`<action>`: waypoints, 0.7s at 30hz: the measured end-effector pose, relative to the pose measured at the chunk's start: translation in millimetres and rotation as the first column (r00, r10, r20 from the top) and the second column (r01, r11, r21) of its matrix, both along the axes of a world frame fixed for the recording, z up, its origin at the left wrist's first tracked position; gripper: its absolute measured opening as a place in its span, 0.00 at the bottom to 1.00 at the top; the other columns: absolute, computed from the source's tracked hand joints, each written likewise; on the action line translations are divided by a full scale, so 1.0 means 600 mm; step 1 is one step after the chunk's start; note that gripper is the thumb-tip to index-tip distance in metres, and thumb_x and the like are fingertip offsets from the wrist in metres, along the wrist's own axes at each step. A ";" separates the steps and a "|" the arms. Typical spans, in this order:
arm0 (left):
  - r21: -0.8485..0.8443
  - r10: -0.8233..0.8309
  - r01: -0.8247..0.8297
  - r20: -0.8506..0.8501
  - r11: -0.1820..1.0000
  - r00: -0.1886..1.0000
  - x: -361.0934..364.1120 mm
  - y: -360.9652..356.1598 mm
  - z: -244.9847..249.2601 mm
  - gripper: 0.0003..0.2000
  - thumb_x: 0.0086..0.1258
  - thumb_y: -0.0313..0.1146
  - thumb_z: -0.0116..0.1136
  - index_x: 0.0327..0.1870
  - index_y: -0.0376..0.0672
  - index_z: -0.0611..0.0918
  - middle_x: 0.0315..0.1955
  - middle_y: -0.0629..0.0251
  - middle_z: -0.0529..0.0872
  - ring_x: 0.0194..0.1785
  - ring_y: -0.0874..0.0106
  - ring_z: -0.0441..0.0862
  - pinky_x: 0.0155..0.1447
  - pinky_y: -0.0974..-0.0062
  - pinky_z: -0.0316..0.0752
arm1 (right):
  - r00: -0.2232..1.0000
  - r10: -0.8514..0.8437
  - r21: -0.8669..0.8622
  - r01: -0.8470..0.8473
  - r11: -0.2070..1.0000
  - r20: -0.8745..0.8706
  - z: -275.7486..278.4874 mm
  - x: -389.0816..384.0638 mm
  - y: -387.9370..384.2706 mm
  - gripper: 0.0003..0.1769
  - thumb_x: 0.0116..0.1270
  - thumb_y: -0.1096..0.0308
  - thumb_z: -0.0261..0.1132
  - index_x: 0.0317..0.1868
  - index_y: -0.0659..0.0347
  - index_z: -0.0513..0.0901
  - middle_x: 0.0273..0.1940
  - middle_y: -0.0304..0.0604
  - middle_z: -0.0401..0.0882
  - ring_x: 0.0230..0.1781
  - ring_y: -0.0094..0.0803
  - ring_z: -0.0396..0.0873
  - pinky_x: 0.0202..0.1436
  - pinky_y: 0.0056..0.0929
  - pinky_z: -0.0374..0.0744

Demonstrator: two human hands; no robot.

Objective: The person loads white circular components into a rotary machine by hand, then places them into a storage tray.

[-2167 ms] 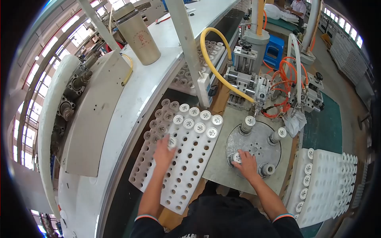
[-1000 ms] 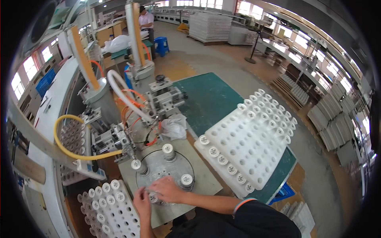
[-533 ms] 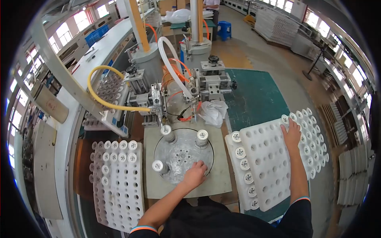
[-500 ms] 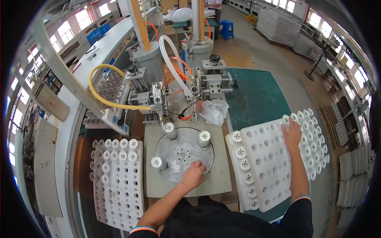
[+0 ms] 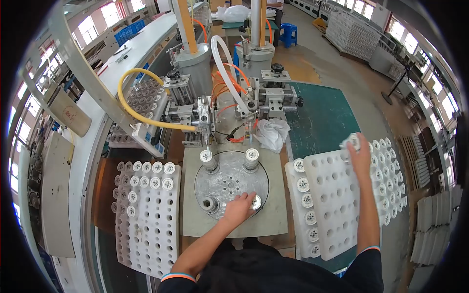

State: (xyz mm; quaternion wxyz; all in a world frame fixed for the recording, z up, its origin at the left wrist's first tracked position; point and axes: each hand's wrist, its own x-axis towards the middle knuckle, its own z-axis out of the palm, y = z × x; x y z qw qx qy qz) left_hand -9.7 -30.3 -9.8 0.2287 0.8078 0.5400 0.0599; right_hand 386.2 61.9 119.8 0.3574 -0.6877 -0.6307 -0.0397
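Observation:
My left hand (image 5: 238,208) reaches over the round metal turntable (image 5: 229,171), its fingers closed around the edge of a white LED bulb housing (image 5: 255,202) in the front right holder. At the front left, an empty holder (image 5: 208,204) shows its dark opening. Two more housings stand upright at the back of the turntable, one at the left (image 5: 206,156) and one at the right (image 5: 251,155). My right hand (image 5: 360,157) pinches another bulb housing (image 5: 351,141) just above the far right corner of a white foam tray (image 5: 334,207).
A perforated white tray (image 5: 146,234) partly filled with housings lies left. Under the right tray, another tray (image 5: 300,239) carries housings, with more (image 5: 388,185) beyond. Dispensing heads (image 5: 202,115) with hoses stand behind the turntable, beside a crumpled white cloth (image 5: 272,134).
The turntable has turned clockwise, bringing an empty holder to the front left. My right hand has lifted a housing from the tray area. My left hand now grips the front right housing.

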 end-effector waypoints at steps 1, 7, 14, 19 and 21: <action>0.017 0.035 -0.037 0.100 0.999 0.994 -0.015 -0.015 0.013 0.34 0.53 0.39 0.69 0.64 0.55 0.69 0.43 0.60 0.78 0.46 0.57 0.79 0.45 0.61 0.77 | 0.986 0.088 -0.053 -0.096 0.994 -0.141 0.008 -0.063 -0.013 0.28 0.61 0.61 0.66 0.59 0.62 0.72 0.55 0.52 0.73 0.57 0.47 0.73 0.61 0.36 0.70; -0.153 0.265 -0.238 0.191 0.959 0.945 -0.143 -0.118 0.030 0.32 0.55 0.40 0.67 0.64 0.53 0.69 0.40 0.60 0.78 0.43 0.57 0.80 0.42 0.59 0.76 | 0.741 0.510 -0.325 -0.659 0.679 -0.436 -0.118 -0.428 -0.097 0.32 0.55 0.59 0.71 0.60 0.58 0.72 0.54 0.49 0.75 0.54 0.47 0.75 0.60 0.40 0.70; -0.092 0.606 -0.600 0.158 0.795 0.779 -0.330 -0.216 0.049 0.32 0.56 0.40 0.66 0.64 0.53 0.69 0.41 0.60 0.78 0.43 0.57 0.80 0.43 0.62 0.76 | 0.594 0.791 -0.318 -0.785 0.531 -0.145 -0.269 -0.647 -0.120 0.36 0.52 0.52 0.71 0.60 0.55 0.71 0.45 0.46 0.76 0.44 0.46 0.76 0.45 0.42 0.73; 0.111 0.761 -0.764 0.076 0.635 0.644 -0.470 -0.212 0.040 0.33 0.54 0.41 0.67 0.64 0.51 0.70 0.41 0.58 0.79 0.45 0.57 0.79 0.45 0.61 0.75 | 0.657 0.744 -0.429 -0.711 0.557 -0.122 -0.287 -0.660 -0.128 0.40 0.51 0.51 0.72 0.62 0.55 0.69 0.45 0.46 0.75 0.45 0.45 0.75 0.46 0.42 0.72; 0.088 0.847 -0.848 0.049 0.523 0.529 -0.518 -0.173 0.048 0.34 0.54 0.41 0.67 0.65 0.51 0.69 0.43 0.56 0.78 0.47 0.57 0.79 0.45 0.61 0.76 | 0.711 0.674 -0.431 -0.683 0.590 -0.204 -0.262 -0.659 -0.140 0.40 0.51 0.52 0.72 0.63 0.55 0.69 0.42 0.45 0.75 0.42 0.44 0.75 0.45 0.41 0.72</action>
